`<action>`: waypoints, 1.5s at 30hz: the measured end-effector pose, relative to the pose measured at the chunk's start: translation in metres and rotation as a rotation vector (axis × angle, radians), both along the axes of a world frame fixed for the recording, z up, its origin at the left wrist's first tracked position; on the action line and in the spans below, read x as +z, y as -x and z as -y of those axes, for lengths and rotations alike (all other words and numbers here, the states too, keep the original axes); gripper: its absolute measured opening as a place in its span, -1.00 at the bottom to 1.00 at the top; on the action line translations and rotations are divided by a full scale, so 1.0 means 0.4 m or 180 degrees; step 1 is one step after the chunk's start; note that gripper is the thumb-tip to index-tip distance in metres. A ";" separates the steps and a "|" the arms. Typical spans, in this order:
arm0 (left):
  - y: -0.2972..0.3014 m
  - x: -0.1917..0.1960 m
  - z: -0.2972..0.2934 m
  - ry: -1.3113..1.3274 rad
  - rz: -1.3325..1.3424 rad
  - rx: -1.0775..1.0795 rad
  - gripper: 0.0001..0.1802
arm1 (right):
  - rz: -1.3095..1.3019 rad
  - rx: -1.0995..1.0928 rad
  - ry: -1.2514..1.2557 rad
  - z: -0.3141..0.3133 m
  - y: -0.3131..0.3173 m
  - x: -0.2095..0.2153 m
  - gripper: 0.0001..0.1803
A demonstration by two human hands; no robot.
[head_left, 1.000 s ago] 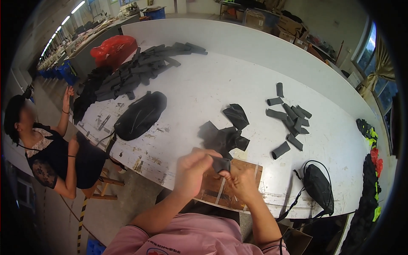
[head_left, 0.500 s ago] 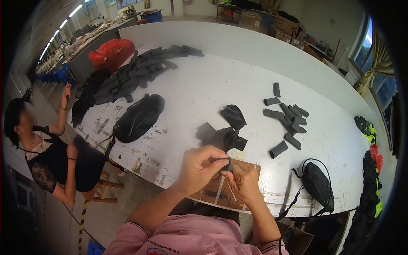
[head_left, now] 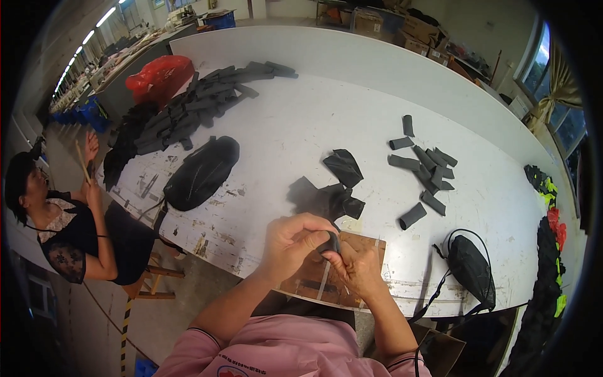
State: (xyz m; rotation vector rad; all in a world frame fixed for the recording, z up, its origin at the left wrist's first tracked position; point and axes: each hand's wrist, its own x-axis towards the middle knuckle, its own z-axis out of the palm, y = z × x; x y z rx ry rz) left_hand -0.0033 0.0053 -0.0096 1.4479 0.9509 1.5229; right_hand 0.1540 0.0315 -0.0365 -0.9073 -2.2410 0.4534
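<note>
A small dark grey piece of foam or fabric [head_left: 330, 242] is pinched between my two hands over the table's near edge. My left hand [head_left: 294, 246] has thumb and fingers closed on its left side. Bent fingers of my right hand [head_left: 357, 269] press the other side, thumb pointing up at the piece; part of that grip is hidden. Just beyond my hands lie crumpled black fabric pieces [head_left: 326, 200] and a folded black piece [head_left: 343, 166]. Beneath my hands is a brown board [head_left: 364, 251].
Dark grey tubes [head_left: 412, 215] lie loosely to the right, with a black drawstring pouch [head_left: 470, 267] nearer. On the left are a larger black bag [head_left: 204, 173], a heap of dark strips [head_left: 182, 119] and a red plastic bag [head_left: 160, 78]. A co-worker [head_left: 75, 232] sits at far left.
My right thumb has moved up against the dark piece, and the thin pale strands below that hand now barely show. The co-worker's hands have come closer together, around a thin stick-like thing.
</note>
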 end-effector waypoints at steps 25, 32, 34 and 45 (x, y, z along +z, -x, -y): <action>0.079 -0.178 0.162 0.1321 0.0350 0.0929 -0.82 | -0.2678 -0.1507 0.1588 -0.379 -0.075 -0.031 -0.54; 0.087 -0.247 0.246 0.2028 0.0351 0.0641 -0.86 | 0.0284 -0.1821 0.0284 -0.469 0.065 -0.268 -0.70; 0.074 -0.254 0.251 0.2208 0.0278 0.0411 -0.86 | 0.0349 -0.1858 0.0395 -0.473 0.063 -0.303 -0.71; -0.018 -0.204 0.202 0.2018 -0.0606 -0.0348 -0.84 | -0.4196 -0.1188 0.3717 -0.244 -0.059 -0.206 -0.89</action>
